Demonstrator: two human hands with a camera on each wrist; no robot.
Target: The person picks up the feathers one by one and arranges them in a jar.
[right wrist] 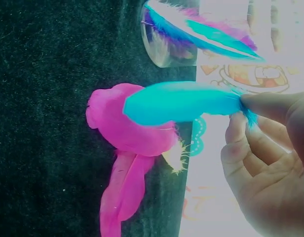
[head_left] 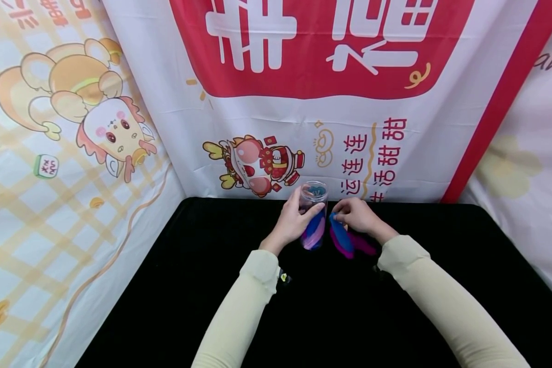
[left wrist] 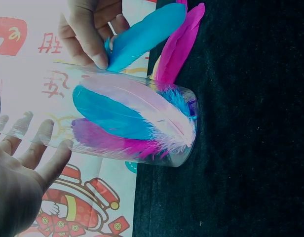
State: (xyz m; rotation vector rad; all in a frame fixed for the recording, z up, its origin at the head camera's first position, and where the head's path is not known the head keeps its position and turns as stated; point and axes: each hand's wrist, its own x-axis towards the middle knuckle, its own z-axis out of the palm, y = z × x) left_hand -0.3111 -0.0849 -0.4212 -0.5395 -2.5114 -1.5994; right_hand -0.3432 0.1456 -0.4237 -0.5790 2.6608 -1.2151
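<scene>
A clear cylindrical jar [head_left: 324, 198] stands near the back of the table, and my left hand [head_left: 291, 220] grips it from the left side. Pink, blue and magenta feathers [left wrist: 117, 113] lie slanted inside it, seen through the wall. Just right of the jar, my right hand [head_left: 356, 215] pinches a blue feather [right wrist: 176, 103] by its fluffy quill end between thumb and fingers. The blue feather's broad tip overlaps several magenta feathers [right wrist: 123, 182] on the table in the right wrist view. A small pale yellow tuft [right wrist: 175, 155] shows beside them.
The table [head_left: 188, 286] is covered in black cloth. Close behind the jar hangs a white and red printed banner [head_left: 267, 112], and a patterned cloth [head_left: 73, 204] hangs along the left side.
</scene>
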